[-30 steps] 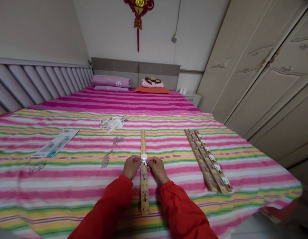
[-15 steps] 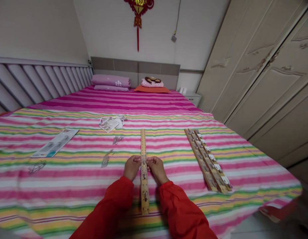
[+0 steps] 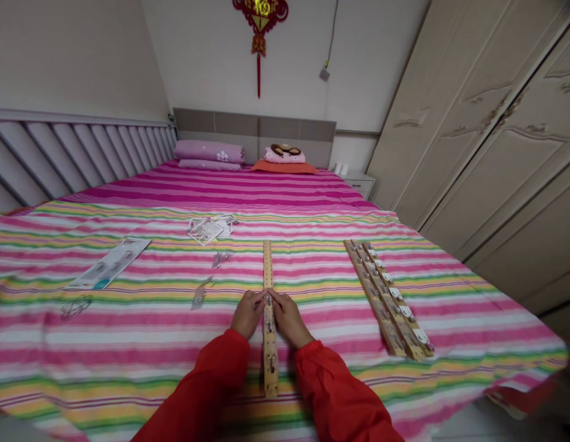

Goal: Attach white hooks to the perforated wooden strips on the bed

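Wooden strip (image 3: 268,270) lies lengthwise on the striped bedspread (image 3: 128,344), pointing straight out from me, with my left hand (image 3: 247,314) and right hand (image 3: 288,319) pinched closed on a metal hook (image 3: 268,299) near its middle, fingers hiding most of it. I read the step in hand as fixing that hook to the strip, with two more hooks (image 3: 271,362) mounted below it and loaded strips (image 3: 386,301) off to the right. Next move calls for checking that the hook sits in line, then releasing without nudging the strip.
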The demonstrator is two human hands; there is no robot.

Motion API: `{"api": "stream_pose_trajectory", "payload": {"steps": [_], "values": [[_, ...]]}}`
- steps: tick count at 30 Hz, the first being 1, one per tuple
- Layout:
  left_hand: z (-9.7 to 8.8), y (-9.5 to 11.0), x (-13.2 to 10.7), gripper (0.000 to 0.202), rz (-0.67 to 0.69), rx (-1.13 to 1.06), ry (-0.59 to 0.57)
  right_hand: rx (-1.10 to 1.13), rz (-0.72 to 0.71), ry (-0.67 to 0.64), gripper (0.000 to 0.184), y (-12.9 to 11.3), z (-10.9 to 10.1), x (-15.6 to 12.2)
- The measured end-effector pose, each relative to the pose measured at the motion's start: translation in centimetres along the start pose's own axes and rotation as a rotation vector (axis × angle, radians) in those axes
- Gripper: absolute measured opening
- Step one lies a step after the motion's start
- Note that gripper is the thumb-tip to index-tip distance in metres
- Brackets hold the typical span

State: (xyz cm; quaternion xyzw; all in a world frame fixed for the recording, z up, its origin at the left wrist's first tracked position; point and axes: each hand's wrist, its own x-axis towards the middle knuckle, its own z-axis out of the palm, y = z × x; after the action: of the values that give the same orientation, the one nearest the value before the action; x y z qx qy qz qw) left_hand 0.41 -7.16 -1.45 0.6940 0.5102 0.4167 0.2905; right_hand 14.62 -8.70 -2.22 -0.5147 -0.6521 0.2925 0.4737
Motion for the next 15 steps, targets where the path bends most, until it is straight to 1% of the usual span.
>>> {"api": "stream_pose_trajectory", "payload": {"steps": [3,6,11,15], "values": [[0.0,-0.1,0.3,0.036,-0.004,0.033,-0.053,-0.057,0.006,-0.051,0.043,0.1,0.1,0.2],[0.1,-0.2,0.5,0.04,-0.032,0.021,-0.071,-0.025,0.036,-0.057,0.043,0.1,0.2,0.7],[0.1,0.0,0.8,0.04,-0.127,-0.015,-0.065,0.159,0.11,-0.04,0.037,0.1,0.1,1.1],[-0.1,0.4,0.6,0.041,-0.198,-0.063,-0.024,0.356,0.176,-0.017,0.035,0.0,-0.1,0.9]]}}
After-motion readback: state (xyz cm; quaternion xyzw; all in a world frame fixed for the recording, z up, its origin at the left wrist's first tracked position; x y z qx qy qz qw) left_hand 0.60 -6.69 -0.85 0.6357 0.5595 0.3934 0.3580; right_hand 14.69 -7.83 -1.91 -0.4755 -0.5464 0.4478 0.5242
